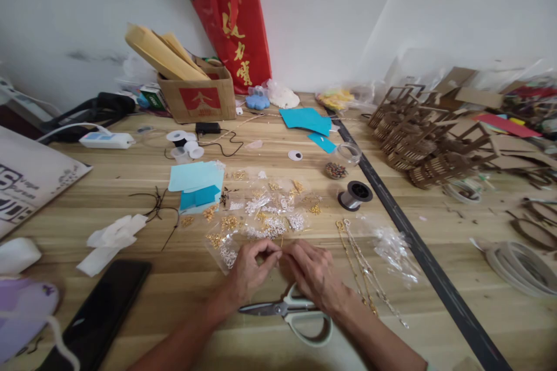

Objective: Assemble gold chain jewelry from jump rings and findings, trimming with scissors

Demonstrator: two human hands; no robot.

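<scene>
My left hand (255, 266) and my right hand (311, 269) meet fingertip to fingertip over the table, both closed in a pinch. A thin gold-coloured piece (282, 240) pokes up where the fingertips come together; most of it is hidden, and its kind is too small to tell. Just below the hands lie scissors (285, 307) with pale green handles, partly under my right wrist. Beyond my fingers are clear bags of gold and silver jewellery findings (273, 226). Gold and silver chains (359, 261) lie to the right of my right hand.
A wire spool (355, 194) and a jar of beads (337, 169) stand at the right. Blue paper (195, 177), a white tissue (114, 237) and a black phone (102, 313) lie left. Brown model structures (435, 139) occupy the right; a cardboard box (198, 95) and red bag (239, 29) stand behind.
</scene>
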